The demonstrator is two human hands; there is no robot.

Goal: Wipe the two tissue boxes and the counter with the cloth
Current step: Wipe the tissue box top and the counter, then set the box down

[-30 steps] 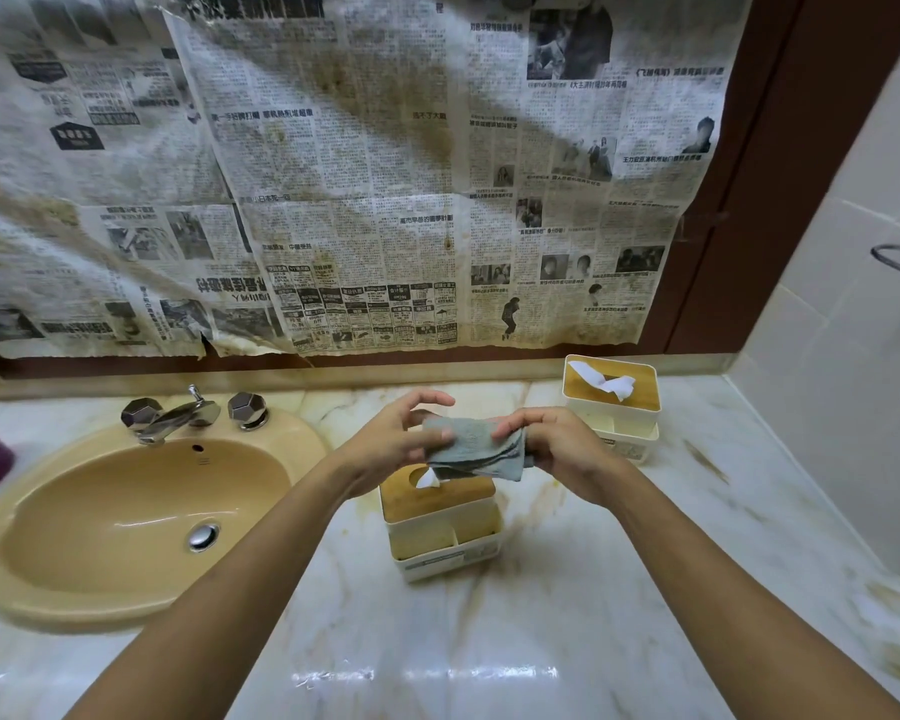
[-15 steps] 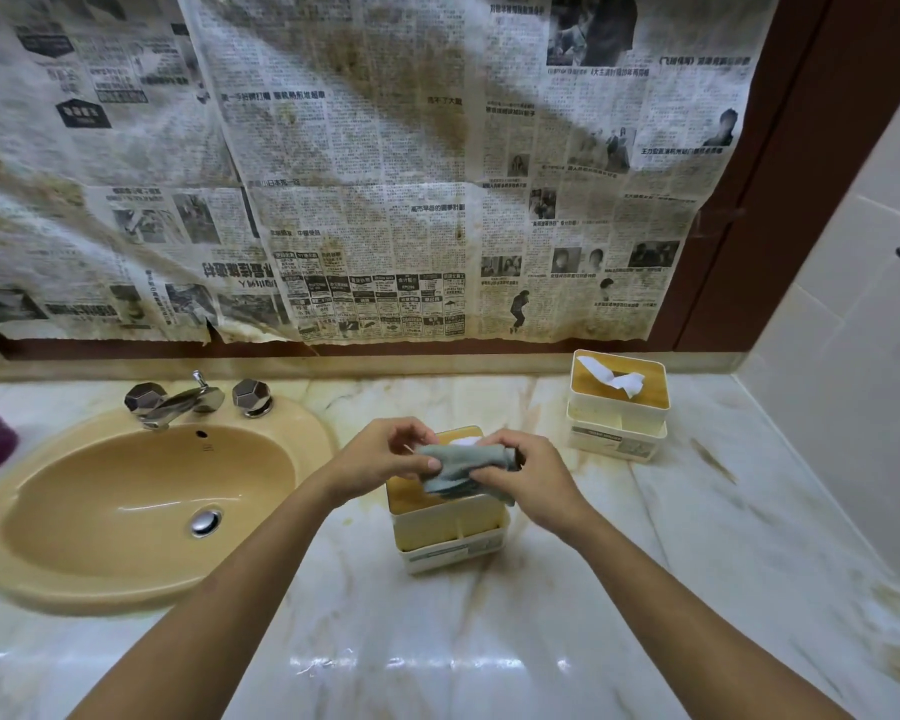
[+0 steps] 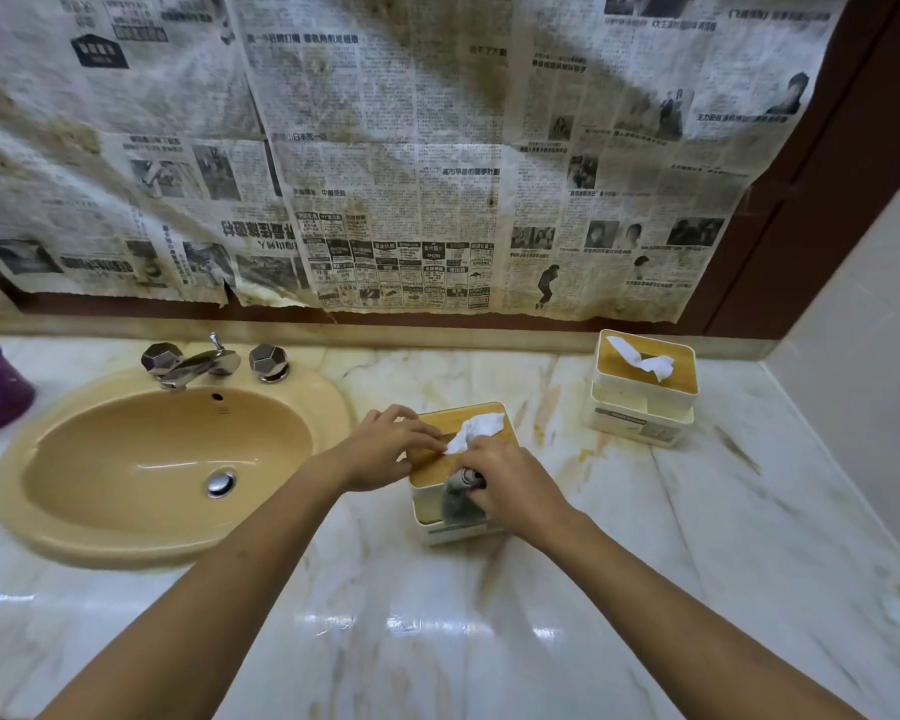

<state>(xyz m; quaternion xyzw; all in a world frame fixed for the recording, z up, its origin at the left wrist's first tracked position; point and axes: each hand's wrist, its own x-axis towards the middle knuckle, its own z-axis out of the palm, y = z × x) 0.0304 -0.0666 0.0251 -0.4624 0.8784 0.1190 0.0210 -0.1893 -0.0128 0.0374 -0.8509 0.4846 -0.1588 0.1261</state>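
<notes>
1. Marble counter (image 3: 619,563), streaked with yellowish stains, is running under a wall papered with old newspaper (image 3: 385,148); at its centre the right hand (image 3: 510,491) is curling its fingers tightly around a bunched grey cloth (image 3: 458,498), which is hanging down the near face of the nearer tissue box (image 3: 455,475).
2. At 9 o'clock from the cloth, the left hand (image 3: 385,449) is resting on the box's wooden lid with fingers bent and loosely spread, fingertips just beside the white tissue (image 3: 476,431) sticking out of the slot. Whether it is pinching anything cannot be told; it seems to be steadying the box.
3. The step in hand is judged to be wiping this first box.
4. To do it well, the left hand should be pressing down firmly so the light box is not sliding, while the cloth is drawn across the lid around the slot, without dragging the tissue out, then down each side wall.
5. Opening the cloth flatter would be covering more surface than the present wad.
6. Farther out, at 2 o'clock, the second tissue box (image 3: 642,389) is standing well apart against the back edge, looking untouched.
7. At 9 o'clock the yellow sink (image 3: 172,459) is sitting with its chrome tap (image 3: 198,363).
8. Stains between the boxes are suggesting the counter is not wiped yet.
</notes>
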